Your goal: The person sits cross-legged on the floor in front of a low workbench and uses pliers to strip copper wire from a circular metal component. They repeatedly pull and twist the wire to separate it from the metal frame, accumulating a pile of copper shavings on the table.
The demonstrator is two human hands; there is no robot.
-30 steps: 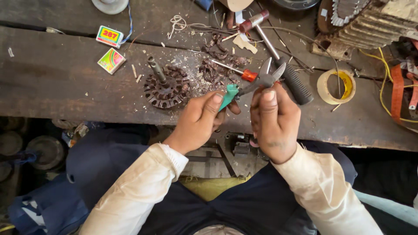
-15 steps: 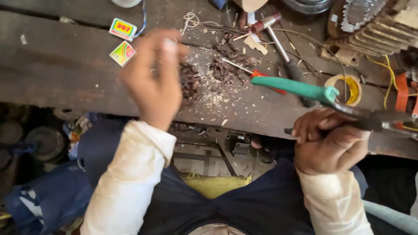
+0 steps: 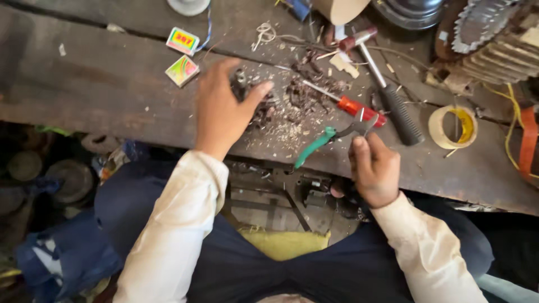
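Note:
My left hand (image 3: 220, 112) lies over a dark metal rotor (image 3: 242, 79) on the wooden bench (image 3: 95, 92), fingers and thumb wrapped round it; only its shaft and a bit of its rim show. My right hand (image 3: 373, 168) holds green-handled cutters (image 3: 331, 134) above the bench's front edge. Their jaws point up right toward a red-handled screwdriver (image 3: 359, 108), and the green handle sticks out down left. Dark wire scraps and pale shavings (image 3: 306, 92) lie between the two hands.
A hammer with a black grip (image 3: 396, 112) lies right of the screwdriver. A roll of tape (image 3: 453, 127) sits further right. Two small colourful boxes (image 3: 182, 56) lie at the upper left. A finned motor housing (image 3: 494, 31), yellow wires and an orange strap (image 3: 528, 140) fill the right end.
My left hand has let go of the cutters, moved left and closed on the rotor. My right hand swung the cutters out to the right, then back to the bench's front edge.

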